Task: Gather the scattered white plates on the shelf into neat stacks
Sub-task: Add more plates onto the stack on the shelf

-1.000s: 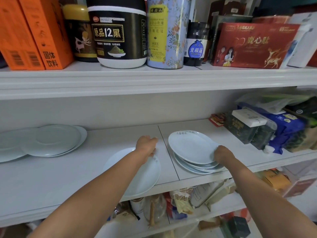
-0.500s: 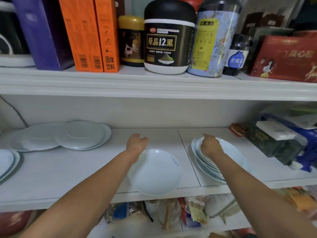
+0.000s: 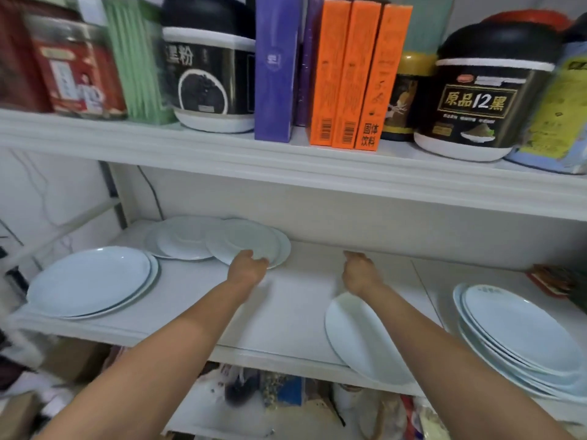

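Observation:
White plates lie on the middle shelf. At the back left, several plates overlap loosely, and the nearest of them has its front rim at the fingertips of my left hand. A short stack sits at the front left. A single plate lies at the front, overhanging the shelf edge. A taller, slightly fanned stack stands at the right. My right hand hovers over bare shelf behind the single plate, fingers apart and holding nothing.
The upper shelf hangs low over the plates and carries black-and-white jars, orange boxes, a purple box and a red tin. Packets sit at the far right. Clutter fills the shelf below.
The view has swung left. My left hand left the single plate and reached the back-left plates. My right hand came off the right stack and moved left over the shelf.

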